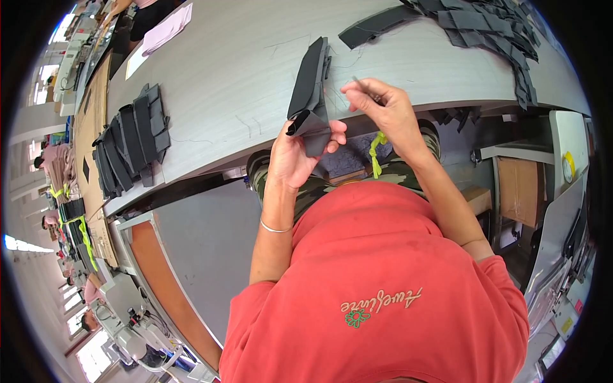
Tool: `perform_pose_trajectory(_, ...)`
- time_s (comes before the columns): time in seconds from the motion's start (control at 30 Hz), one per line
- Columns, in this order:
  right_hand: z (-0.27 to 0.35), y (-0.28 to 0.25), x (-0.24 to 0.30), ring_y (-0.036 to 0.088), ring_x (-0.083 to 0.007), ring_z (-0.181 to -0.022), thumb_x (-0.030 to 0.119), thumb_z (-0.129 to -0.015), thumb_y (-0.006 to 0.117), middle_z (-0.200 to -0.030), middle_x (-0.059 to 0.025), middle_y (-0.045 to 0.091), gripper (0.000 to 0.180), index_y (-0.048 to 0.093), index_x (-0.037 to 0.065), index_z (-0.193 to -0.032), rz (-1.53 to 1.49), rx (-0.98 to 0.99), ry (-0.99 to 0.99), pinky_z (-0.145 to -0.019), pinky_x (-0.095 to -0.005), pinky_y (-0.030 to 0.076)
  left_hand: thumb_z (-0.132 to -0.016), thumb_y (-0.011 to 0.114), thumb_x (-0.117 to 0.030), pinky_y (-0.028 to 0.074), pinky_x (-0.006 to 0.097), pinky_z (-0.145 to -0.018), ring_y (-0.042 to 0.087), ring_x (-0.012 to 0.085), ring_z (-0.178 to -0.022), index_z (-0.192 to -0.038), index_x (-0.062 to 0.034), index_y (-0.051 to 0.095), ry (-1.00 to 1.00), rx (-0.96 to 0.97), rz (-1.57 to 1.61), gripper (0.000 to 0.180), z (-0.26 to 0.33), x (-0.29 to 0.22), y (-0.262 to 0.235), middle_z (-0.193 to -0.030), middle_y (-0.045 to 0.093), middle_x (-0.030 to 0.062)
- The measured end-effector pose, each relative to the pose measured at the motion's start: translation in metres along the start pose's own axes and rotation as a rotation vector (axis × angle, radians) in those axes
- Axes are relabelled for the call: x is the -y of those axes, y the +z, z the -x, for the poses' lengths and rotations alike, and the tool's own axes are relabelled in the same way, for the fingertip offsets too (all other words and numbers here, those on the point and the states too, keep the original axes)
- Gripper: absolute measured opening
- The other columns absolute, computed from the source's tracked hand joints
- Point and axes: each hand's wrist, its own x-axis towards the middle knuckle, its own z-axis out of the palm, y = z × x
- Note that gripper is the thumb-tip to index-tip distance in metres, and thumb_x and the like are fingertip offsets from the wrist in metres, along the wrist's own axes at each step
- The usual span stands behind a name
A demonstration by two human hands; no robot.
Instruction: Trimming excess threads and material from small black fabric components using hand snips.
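My left hand (295, 157) is closed on a dark grey fabric strip (314, 132), whose near end curls over the fingers at the table's front edge. Beyond it, a stack of similar dark strips (308, 80) lies lengthwise on the table, touching or overlapping the held piece. To the right, my right hand (391, 118) is raised with thumb and fingers pinched round a small slim metal tool (359, 83). Most of that tool is hidden in the fingers. A knotted yellow-green ribbon (375, 156) hangs below this hand; where it is attached cannot be seen.
On the grey table (223, 83), a fanned pile of dark strips (133, 137) lies left, and a larger heap (488, 32) far right. Loose threads are scattered about. Pale pink cloth (167, 29) sits far left. A shelf with a cardboard box (517, 191) stands right, below table height.
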Motion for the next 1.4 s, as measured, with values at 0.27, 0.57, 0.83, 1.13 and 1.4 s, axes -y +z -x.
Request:
perform_pose_trajectory(0.27,0.003,-0.002,-0.002,0.059,-0.0113,-0.087,0.021,-0.094,0.06,-0.094,-0.0047,0.063,0.024,0.067,-0.001,-0.1,-0.065,0.333,0.226,-0.079,-0.0259,0.046,-0.099,0.03,-0.038,0.051,0.036,-0.073,0.065,0.0313,-0.088,-0.116,0.0092,0.054,-0.045,-0.048,-0.125,0.056,-0.001,0.0,0.004,-0.103,0.065,0.0235)
perform_pose_trajectory(0.57,0.009,-0.004,0.003,0.064,-0.0177,-0.095,0.008,-0.081,0.07,-0.115,-0.0095,0.063,0.02,0.07,0.004,-0.1,0.157,0.285,-0.037,-0.081,-0.0273,0.048,-0.095,0.037,-0.026,0.045,0.04,-0.094,0.055,0.0278,-0.113,-0.126,0.0027,0.052,0.005,0.047,0.121,0.045,0.003,-0.003,0.007,-0.123,0.058,0.0157)
perform_pose_trajectory(0.83,0.011,-0.009,0.0,0.062,-0.0127,-0.085,0.0,-0.075,0.071,-0.114,-0.0066,0.061,0.016,0.069,0.003,-0.091,0.102,0.271,-0.098,-0.075,-0.0266,0.05,-0.085,0.056,-0.015,0.038,0.046,-0.099,0.052,0.0251,-0.114,-0.141,-0.0029,0.036,0.083,-0.014,0.101,0.06,0.001,0.002,-0.003,-0.123,0.056,0.0111)
perform_pose_trajectory(1.13,0.016,-0.018,0.0,0.06,-0.0137,-0.08,-0.003,-0.074,0.067,-0.099,-0.0023,0.059,0.016,0.069,0.004,-0.088,0.217,0.246,-0.184,-0.07,-0.0272,0.048,-0.076,0.073,-0.003,0.047,0.036,-0.089,0.058,0.0207,-0.104,-0.151,-0.0072,0.008,-0.001,-0.133,-0.343,0.099,-0.006,-0.011,0.024,-0.122,0.053,0.0157)
perform_pose_trajectory(1.4,0.02,-0.02,0.011,0.059,-0.0205,-0.074,-0.004,-0.071,0.066,-0.086,-0.0043,0.06,0.018,0.066,0.003,-0.087,0.488,0.164,-0.223,-0.063,-0.0302,0.045,-0.076,0.075,-0.001,0.049,0.021,-0.067,0.06,0.009,-0.079,-0.123,-0.0038,0.049,0.29,-0.223,-0.7,0.054,-0.026,-0.002,0.036,-0.093,0.061,0.0047)
